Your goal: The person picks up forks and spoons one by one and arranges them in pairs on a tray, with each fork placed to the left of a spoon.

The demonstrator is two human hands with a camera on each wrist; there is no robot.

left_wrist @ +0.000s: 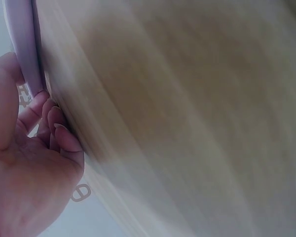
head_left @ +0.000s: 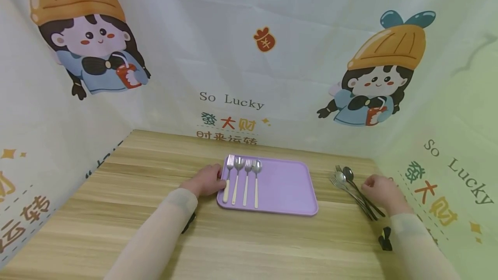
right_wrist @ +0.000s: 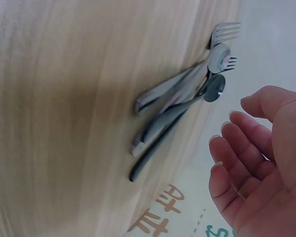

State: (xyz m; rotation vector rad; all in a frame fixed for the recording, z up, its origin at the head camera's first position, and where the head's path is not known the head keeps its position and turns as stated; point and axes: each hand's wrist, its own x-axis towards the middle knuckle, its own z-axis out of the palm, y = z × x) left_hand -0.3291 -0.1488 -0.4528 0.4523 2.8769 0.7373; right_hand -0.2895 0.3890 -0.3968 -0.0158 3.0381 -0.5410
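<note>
My left hand (head_left: 206, 179) pinches the left rim of a lilac tray (head_left: 288, 185); the left wrist view shows thumb and fingertips on either side of the tray's edge (left_wrist: 25, 44). Along the tray's left side lie two forks and two spoons with cream handles, alternating: fork (head_left: 226, 191), spoon (head_left: 235, 189), fork (head_left: 246, 189), spoon (head_left: 256, 189). My right hand (head_left: 383, 191) holds nothing, its fingers loosely bent. Just left of it, a pile of cutlery lies on the table: a silver spoon (right_wrist: 219, 58), a black spoon (right_wrist: 214, 89) and forks (right_wrist: 224, 32), with handles overlapping.
The wood-grain table (head_left: 253, 245) is bordered at the back and sides by a printed cloth (head_left: 303, 77) with cartoon figures and lettering. Dark straps show by both wrists, one a black band (head_left: 385, 239) near the right sleeve.
</note>
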